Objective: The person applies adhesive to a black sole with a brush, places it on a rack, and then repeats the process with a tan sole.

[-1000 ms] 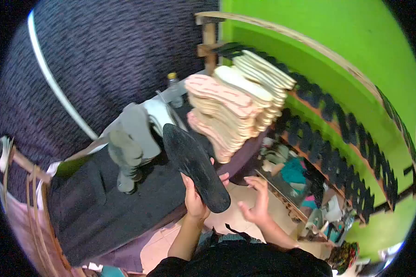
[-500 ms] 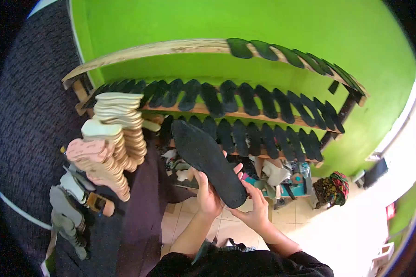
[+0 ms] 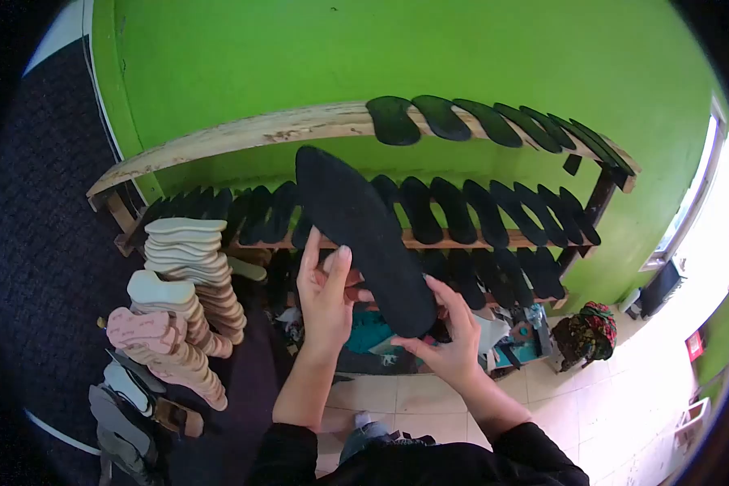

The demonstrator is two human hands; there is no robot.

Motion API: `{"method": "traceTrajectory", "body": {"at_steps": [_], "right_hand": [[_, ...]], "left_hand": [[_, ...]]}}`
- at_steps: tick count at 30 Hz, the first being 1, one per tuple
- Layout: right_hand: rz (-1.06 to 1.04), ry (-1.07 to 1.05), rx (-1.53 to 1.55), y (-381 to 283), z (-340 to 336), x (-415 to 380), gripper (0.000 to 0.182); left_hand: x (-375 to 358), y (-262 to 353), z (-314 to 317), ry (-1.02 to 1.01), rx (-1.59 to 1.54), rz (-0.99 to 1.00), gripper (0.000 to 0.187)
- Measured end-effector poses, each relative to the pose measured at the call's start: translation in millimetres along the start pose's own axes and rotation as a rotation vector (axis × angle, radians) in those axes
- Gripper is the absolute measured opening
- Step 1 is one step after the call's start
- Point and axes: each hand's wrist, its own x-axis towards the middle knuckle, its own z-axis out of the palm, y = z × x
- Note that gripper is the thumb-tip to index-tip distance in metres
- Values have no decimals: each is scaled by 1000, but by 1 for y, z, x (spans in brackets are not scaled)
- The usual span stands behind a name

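A black shoe insole (image 3: 363,231) is held up in front of me, tilted with its wider end to the upper left. My left hand (image 3: 326,304) is at its left edge, the thumb beside the edge and some fingers partly hidden behind it. Around the lower narrow end, my right hand (image 3: 454,336) grips the insole between thumb and fingers. Behind it stands a wooden rack (image 3: 300,125) with rows of similar black insoles (image 3: 455,209) leaning along its rails.
Stacks of cream insoles (image 3: 188,231) and pink insoles (image 3: 142,330) stand at left on a dark surface, with grey soles (image 3: 121,417) nearer me. Scraps and a blue-green tray (image 3: 522,350) lie under the rack. A patterned cloth bundle (image 3: 585,336) sits at right on the tiled floor.
The insole and both hands have risen towards the upper rail of the rack. My left thumb and index finger have spread apart at the insole's left edge. The view has shifted slightly.
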Motion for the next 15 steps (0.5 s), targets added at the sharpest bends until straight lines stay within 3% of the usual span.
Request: {"method": "traceTrajectory", "body": {"at_steps": [3,9,11,12,15], "right_hand": [[-78,51,-87,-11,25,34,83],[-227,344,-133,-15,74,97,65],[-273,372,-273,-16,80,113,64],[-268,424,-295,-12,86,121,60],[-196,448,-344,-12,93,138,55]], "left_hand": [[42,27,-12,-119,70,61,60],[132,72,-12,-195,214,11,63],[164,79,-13,-420,275,-108,59],[173,83,-9,-446,298,-144,49],[190,84,-3,-311,482,-154,35]]}}
